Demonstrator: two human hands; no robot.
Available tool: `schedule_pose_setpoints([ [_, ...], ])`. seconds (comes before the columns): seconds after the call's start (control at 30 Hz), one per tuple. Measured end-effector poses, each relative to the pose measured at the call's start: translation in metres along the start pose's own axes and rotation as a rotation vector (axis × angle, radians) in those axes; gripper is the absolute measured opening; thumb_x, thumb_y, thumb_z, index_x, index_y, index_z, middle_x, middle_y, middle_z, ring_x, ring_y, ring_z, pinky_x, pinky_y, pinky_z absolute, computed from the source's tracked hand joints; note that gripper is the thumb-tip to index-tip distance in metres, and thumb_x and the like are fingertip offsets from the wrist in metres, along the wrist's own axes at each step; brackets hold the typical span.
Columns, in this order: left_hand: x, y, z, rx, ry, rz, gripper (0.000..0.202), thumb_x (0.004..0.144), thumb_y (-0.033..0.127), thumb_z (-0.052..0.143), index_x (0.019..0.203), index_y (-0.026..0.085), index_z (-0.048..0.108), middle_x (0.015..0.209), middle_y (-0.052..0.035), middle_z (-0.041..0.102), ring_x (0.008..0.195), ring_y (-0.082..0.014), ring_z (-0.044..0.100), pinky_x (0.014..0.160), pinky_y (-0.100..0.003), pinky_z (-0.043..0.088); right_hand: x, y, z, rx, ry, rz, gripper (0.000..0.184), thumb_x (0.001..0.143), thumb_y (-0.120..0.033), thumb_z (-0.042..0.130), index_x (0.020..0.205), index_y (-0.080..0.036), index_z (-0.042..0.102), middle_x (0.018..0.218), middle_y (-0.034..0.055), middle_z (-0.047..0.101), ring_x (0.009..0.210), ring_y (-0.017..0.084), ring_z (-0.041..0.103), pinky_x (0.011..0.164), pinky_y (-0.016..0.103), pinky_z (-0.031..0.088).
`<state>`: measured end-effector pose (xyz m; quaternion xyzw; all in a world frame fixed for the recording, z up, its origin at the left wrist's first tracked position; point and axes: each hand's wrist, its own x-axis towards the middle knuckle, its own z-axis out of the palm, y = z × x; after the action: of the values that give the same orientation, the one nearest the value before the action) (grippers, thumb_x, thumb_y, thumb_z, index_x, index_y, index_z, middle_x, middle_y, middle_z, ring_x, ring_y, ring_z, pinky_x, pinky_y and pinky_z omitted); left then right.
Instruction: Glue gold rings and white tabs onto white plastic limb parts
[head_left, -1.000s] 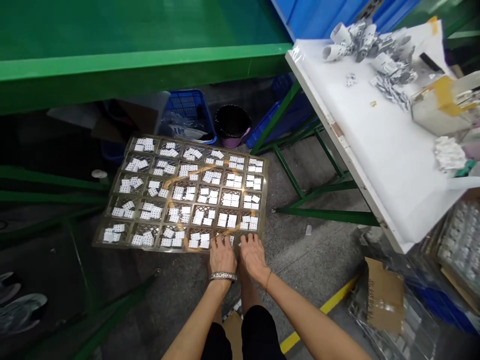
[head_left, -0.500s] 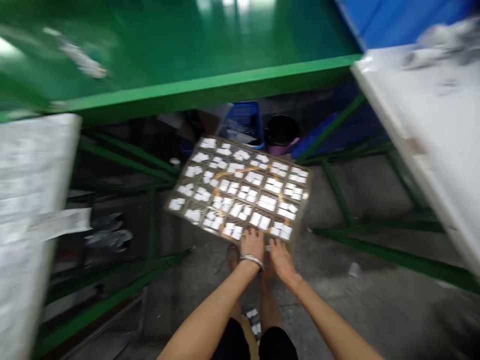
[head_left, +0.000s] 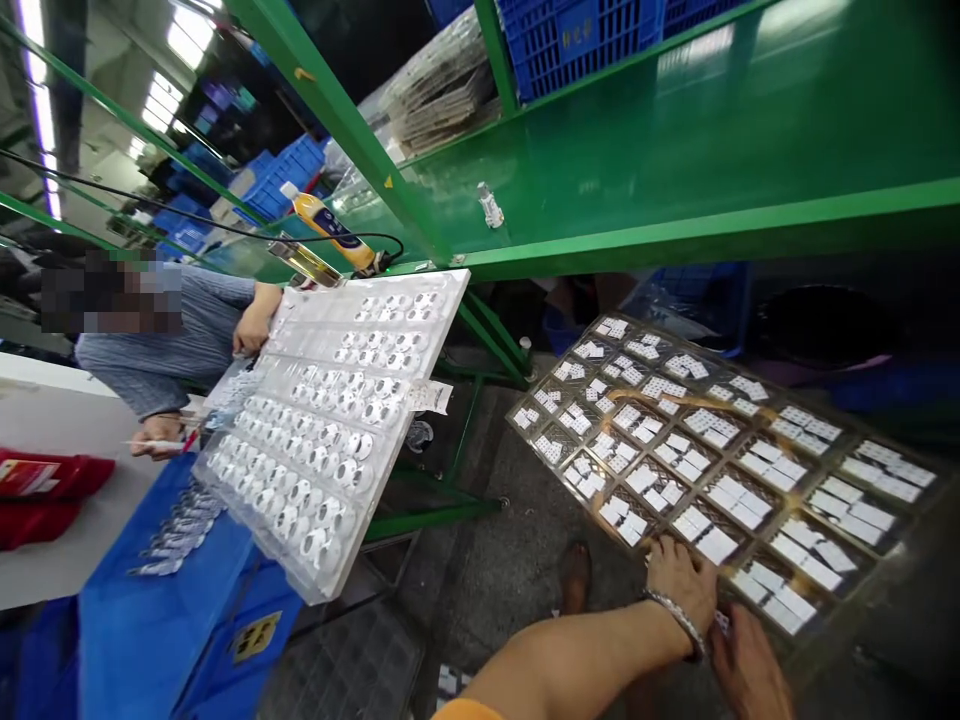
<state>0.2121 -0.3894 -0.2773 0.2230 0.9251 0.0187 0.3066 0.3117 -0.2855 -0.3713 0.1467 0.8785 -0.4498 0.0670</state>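
A brown plastic compartment tray (head_left: 537, 390) fills the right of the view, with white blister packs (head_left: 705, 530) lying in its cells. My left hand (head_left: 679, 585), wearing a metal bracelet, grips the tray's near edge. Just beyond it, my right hand (head_left: 746, 665) holds the same edge, partly dark at the bottom of the view. Both hands stay close to the packs in the nearest cells. The tray hangs over the concrete floor, and my bare foot (head_left: 576, 575) shows below it.
A transparent tray of white round parts (head_left: 315, 430) leans at left, beside a seated co-worker in a grey-blue sleeve (head_left: 161, 350). A green workbench (head_left: 675, 180) runs overhead, holding a blue crate (head_left: 577, 40). A blue bin (head_left: 187, 620) stands at lower left.
My view has swung sharply left. The white table is gone, and the transparent tray and co-worker have appeared. The brown tray moved to the right of the view, still in my hands.
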Motion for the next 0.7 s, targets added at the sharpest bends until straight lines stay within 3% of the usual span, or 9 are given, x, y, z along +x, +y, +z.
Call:
schedule_pose_setpoints([
  [0.2,0.002,-0.009,-0.008,-0.051,-0.036,0.062,0.034,0.090,0.032,0.059,0.122,0.018,0.057,0.123,-0.0100,0.059,0.104,-0.0251,0.060,0.082,-0.045,0.054,0.006,-0.024,-0.012,0.220,0.024,0.143,0.054,0.072,-0.072,0.052,0.082,-0.020,0.059,0.082,0.0125,0.058,0.082,0.034,0.055,0.080,0.053,0.042],
  [0.3,0.003,-0.011,-0.019,-0.061,-0.059,0.109,0.036,0.091,0.032,0.059,0.124,0.019,0.056,0.125,-0.0105,0.058,0.105,-0.0255,0.060,0.084,-0.046,0.054,0.008,-0.041,-0.022,0.374,0.075,0.274,0.044,0.077,-0.061,0.062,0.086,-0.018,0.062,0.087,0.0080,0.059,0.087,0.026,0.055,0.087,0.047,0.043],
  [0.43,0.016,-0.018,-0.028,-0.056,-0.115,0.186,0.033,0.090,0.032,0.059,0.120,0.018,0.058,0.124,-0.0105,0.060,0.104,-0.0245,0.061,0.085,-0.046,0.054,0.023,-0.050,-0.031,0.652,0.190,0.521,0.025,0.092,-0.038,0.058,0.100,-0.014,0.060,0.095,0.0038,0.061,0.081,0.016,0.059,0.074,0.034,0.051],
  [0.57,0.038,-0.028,-0.025,-0.055,-0.159,0.298,0.032,0.090,0.032,0.059,0.119,0.018,0.059,0.125,-0.0105,0.059,0.106,-0.0249,0.060,0.087,-0.047,0.052,0.044,-0.041,-0.041,1.023,0.202,0.675,0.025,0.095,-0.036,0.055,0.106,-0.014,0.060,0.094,0.0039,0.063,0.074,0.013,0.061,0.065,0.029,0.054],
  [0.7,0.044,-0.035,-0.022,-0.051,-0.195,0.335,0.032,0.090,0.032,0.060,0.118,0.018,0.060,0.123,-0.0102,0.060,0.106,-0.0249,0.060,0.088,-0.048,0.051,0.042,-0.047,-0.046,1.331,0.133,0.751,0.026,0.095,-0.036,0.056,0.107,-0.013,0.060,0.095,0.0042,0.063,0.075,0.013,0.062,0.065,0.029,0.055],
])
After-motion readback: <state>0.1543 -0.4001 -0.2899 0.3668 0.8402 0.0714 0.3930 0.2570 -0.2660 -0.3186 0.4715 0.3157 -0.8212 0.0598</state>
